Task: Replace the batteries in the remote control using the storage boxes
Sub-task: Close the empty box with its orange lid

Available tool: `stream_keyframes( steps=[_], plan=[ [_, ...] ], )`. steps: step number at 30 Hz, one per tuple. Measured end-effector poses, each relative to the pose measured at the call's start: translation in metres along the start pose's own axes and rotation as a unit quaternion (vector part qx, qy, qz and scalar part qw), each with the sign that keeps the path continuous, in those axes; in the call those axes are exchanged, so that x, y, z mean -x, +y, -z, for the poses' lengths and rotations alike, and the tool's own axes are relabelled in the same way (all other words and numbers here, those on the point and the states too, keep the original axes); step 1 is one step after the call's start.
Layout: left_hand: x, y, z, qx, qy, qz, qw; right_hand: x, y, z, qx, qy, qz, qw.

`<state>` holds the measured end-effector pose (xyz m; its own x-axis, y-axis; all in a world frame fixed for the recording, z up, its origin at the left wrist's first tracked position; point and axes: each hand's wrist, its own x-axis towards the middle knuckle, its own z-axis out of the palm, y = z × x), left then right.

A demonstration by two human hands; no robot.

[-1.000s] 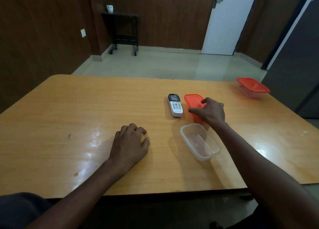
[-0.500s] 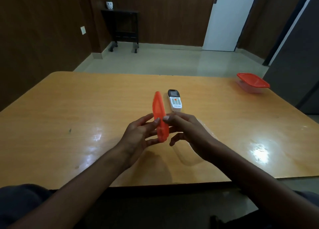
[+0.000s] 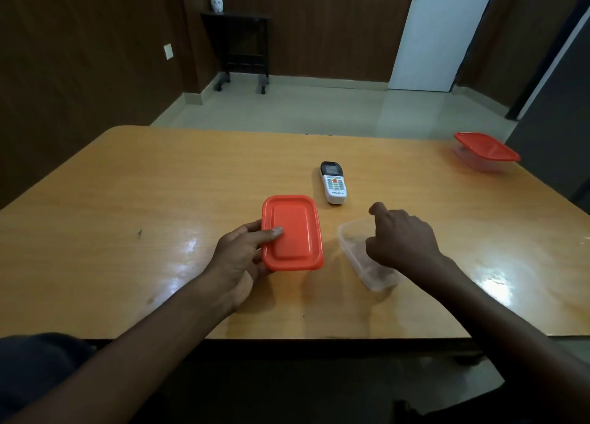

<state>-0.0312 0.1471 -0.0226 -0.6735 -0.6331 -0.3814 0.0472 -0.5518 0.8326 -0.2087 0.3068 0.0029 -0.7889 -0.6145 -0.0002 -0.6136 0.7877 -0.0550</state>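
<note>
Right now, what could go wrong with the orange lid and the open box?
1. The left hand holds the orange lid by one edge only, thumb on top, so it might slip and drop onto the table.
2. The right hand hovers over the clear box, which looks light; a bump could push it toward the table's near edge.
3. The remote lies just beyond both hands, so a quick reach could knock it.
</note>
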Motion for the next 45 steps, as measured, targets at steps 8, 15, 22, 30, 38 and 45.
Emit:
stream_keyframes(
  steps=[8, 15, 22, 30, 38, 45],
  plan=[
    [0.007, -0.003, -0.006, -0.074, 0.002, -0.033, 0.997, 0.010, -0.025, 0.008, -0.407, 0.003, 0.005, 0.913],
    [0.010, 0.001, 0.004, -0.136, 0.027, -0.078, 0.987, 0.024, -0.042, 0.008, -0.540, -0.016, 0.004, 0.841],
    [0.010, 0.001, 0.005, -0.119, 0.015, -0.098, 0.988, 0.024, -0.042, 0.004, -0.558, -0.015, 0.024, 0.829],
    [0.007, 0.000, 0.007, -0.113, 0.032, -0.141, 0.983, 0.025, -0.043, 0.001, -0.555, -0.036, 0.048, 0.830],
    [0.003, -0.002, 0.010, -0.126, 0.001, -0.127, 0.984, 0.025, -0.041, -0.001, -0.533, -0.011, 0.049, 0.845],
    [0.002, 0.001, 0.012, -0.121, 0.002, -0.127, 0.984, 0.026, -0.040, -0.004, -0.491, 0.018, 0.063, 0.869]
  ],
)
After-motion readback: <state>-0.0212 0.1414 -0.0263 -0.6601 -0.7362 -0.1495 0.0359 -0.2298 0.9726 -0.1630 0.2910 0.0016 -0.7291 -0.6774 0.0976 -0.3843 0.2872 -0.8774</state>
